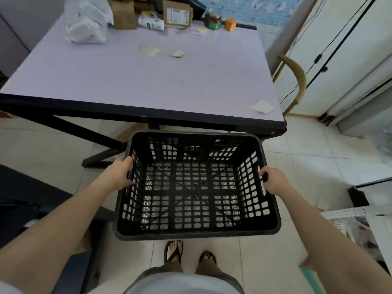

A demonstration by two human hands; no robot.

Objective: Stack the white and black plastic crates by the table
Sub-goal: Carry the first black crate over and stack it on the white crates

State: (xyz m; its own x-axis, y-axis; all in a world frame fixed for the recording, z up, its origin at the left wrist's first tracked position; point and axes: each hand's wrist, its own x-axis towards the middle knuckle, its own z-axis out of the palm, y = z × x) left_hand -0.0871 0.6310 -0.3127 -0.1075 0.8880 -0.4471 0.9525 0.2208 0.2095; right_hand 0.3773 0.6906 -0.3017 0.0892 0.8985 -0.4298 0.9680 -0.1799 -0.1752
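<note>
An empty black plastic crate with lattice walls hangs in the air in front of me, over the tiled floor and just short of the table's front edge. My left hand grips its left handle. My right hand grips the handle slot on its right wall. The floor tiles show through the crate's open bottom. A white lattice object, possibly a white crate, shows partly at the lower right edge. The lilac-topped table with a black frame stands ahead.
Boxes, a plastic bag, a jar and paper scraps lie at the table's far side. A curved wooden chair back is right of the table. A dark piece of furniture stands at my left. My sandalled feet are below the crate.
</note>
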